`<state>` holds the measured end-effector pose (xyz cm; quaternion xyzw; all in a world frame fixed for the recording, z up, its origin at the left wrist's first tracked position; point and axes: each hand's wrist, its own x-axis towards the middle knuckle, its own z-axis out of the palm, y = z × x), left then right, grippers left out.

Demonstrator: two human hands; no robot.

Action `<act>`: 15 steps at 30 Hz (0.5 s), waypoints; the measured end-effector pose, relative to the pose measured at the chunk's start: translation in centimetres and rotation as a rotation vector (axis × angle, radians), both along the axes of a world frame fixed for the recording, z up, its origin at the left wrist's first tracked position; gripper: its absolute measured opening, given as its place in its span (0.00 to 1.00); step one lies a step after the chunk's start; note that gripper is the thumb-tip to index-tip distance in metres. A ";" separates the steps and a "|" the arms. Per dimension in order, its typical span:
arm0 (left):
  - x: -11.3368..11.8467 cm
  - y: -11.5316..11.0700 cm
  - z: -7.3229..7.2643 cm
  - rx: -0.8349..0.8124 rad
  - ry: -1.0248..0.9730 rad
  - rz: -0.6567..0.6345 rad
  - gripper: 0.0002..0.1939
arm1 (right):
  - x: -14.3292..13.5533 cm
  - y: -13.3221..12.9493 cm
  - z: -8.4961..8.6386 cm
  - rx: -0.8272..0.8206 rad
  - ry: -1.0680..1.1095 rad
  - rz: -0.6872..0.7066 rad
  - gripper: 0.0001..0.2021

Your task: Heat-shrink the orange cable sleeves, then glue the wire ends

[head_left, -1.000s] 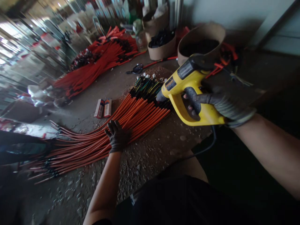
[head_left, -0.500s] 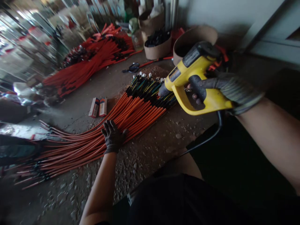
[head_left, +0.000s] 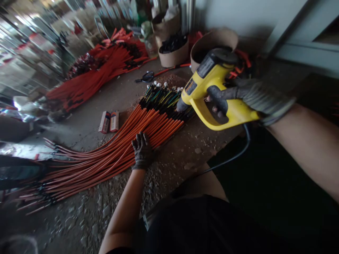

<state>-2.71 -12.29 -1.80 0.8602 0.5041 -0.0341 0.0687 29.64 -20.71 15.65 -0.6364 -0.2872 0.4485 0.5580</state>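
My right hand (head_left: 261,98), in a grey-green glove, grips a yellow heat gun (head_left: 203,84) by its handle. The dark nozzle points down and left over the black-sleeved ends (head_left: 161,98) of the cables, where thin yellow and green wires and white tips show. Long orange cables (head_left: 106,158) lie side by side on the ground in a fanned row. My left hand (head_left: 143,151), in a dark glove, rests flat on the near side of these cables with its fingers stretched out. A black cord (head_left: 238,153) runs from the heat gun's handle toward my lap.
Two small boxes (head_left: 109,121) and black-handled scissors (head_left: 147,77) lie beyond the cables. Behind are a heap of red cables (head_left: 95,74), a round tub (head_left: 174,53) of black pieces and a larger round tub (head_left: 212,37). Gravelly ground (head_left: 169,176) lies before me.
My left hand has slid right along the orange cables, toward their black-sleeved ends. The heat gun stays in my right hand, and has shifted slightly left in view.
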 end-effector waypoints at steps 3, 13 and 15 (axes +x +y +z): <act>-0.2 0.0 0.0 -0.003 0.007 0.002 0.48 | 0.6 0.7 0.1 -0.035 -0.020 0.031 0.15; -0.3 0.1 -0.9 0.038 -0.112 0.057 0.51 | 0.2 2.7 2.4 -0.188 -0.072 0.139 0.07; -0.4 0.1 -1.1 0.044 -0.121 0.053 0.52 | -0.3 2.8 2.6 -0.200 -0.056 0.168 0.07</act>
